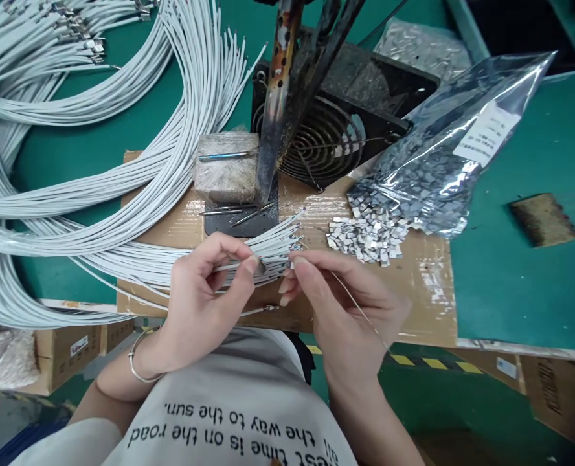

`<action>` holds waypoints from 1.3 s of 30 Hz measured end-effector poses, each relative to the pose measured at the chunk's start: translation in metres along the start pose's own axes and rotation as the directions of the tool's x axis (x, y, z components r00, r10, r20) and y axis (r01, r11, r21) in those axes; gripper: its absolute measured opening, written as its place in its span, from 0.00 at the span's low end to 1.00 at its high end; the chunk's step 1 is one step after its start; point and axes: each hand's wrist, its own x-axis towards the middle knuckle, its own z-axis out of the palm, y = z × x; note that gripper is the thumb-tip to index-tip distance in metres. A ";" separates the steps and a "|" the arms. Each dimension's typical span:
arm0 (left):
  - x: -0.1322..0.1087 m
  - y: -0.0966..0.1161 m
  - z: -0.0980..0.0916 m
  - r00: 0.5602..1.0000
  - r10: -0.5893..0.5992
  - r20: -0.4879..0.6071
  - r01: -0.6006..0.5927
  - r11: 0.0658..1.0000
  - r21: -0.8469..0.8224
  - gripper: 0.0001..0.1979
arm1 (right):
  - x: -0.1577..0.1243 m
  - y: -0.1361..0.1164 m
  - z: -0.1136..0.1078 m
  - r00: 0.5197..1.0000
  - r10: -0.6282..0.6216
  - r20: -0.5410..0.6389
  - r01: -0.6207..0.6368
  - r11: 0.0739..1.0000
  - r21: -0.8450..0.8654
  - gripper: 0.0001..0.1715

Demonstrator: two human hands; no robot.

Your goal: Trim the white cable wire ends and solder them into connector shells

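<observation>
My left hand (210, 291) is closed in a pinch, with a small grey metal piece (261, 266) showing at the thumb and fingertip. Just to its right, my right hand (346, 298) is also closed. A thin solder wire (358, 304) runs across its fingers, and a tiny pale piece (291, 264) shows at its fingertips. Behind both hands lies a bundle of white wires (280, 239) with its ends toward the right. A single white wire with a metal terminal (270, 309) lies below the fingers. Small metal tabs (368, 239) are heaped beyond my right hand.
A soldering stand (278, 97) rises beside a black fan (316, 142). To its left sits a wrapped block (226, 171) with metal tips. A clear bag of tabs (438, 162) leans on the cardboard (418, 291). Coiled white wires (98, 188) fill the left; a dirty sponge (544, 220) lies right.
</observation>
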 end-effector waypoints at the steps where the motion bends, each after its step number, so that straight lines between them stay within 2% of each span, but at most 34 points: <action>1: 0.001 0.000 0.000 1.000 -0.005 0.001 0.005 1.000 0.005 0.05 | -0.001 0.000 0.001 1.000 -0.023 0.009 0.024 0.999 -0.024 0.12; 7: 0.003 0.003 0.001 0.999 -0.021 0.039 0.023 0.998 -0.055 0.04 | -0.002 0.003 0.007 0.971 -0.220 0.090 0.235 0.945 -0.226 0.15; 12: 0.003 0.002 0.001 0.999 -0.050 0.005 0.051 0.998 -0.044 0.05 | 0.001 0.007 0.005 0.954 -0.294 0.058 0.295 0.891 -0.346 0.17; 14: 0.003 0.002 0.000 0.999 -0.046 -0.001 0.046 0.999 -0.024 0.05 | 0.002 0.008 0.003 0.964 -0.264 0.027 0.257 0.906 -0.335 0.16; 17: 0.003 0.002 0.000 0.999 -0.034 0.001 0.034 0.999 -0.009 0.05 | 0.004 0.008 0.002 0.991 -0.137 0.003 0.135 0.965 -0.226 0.11; 21: 0.003 0.003 0.000 1.000 -0.005 -0.002 0.005 1.000 -0.002 0.05 | 0.009 0.006 0.002 0.998 0.007 0.058 -0.004 0.999 -0.052 0.11; 24: 0.002 0.002 0.000 1.000 0.011 -0.004 -0.011 1.000 -0.008 0.04 | 0.011 0.005 0.002 0.993 0.069 0.098 -0.071 0.997 0.017 0.12; 39: 0.003 0.004 0.002 0.997 0.069 -0.016 -0.068 0.997 0.026 0.06 | 0.009 0.000 0.002 0.986 0.115 0.119 -0.118 0.993 0.021 0.12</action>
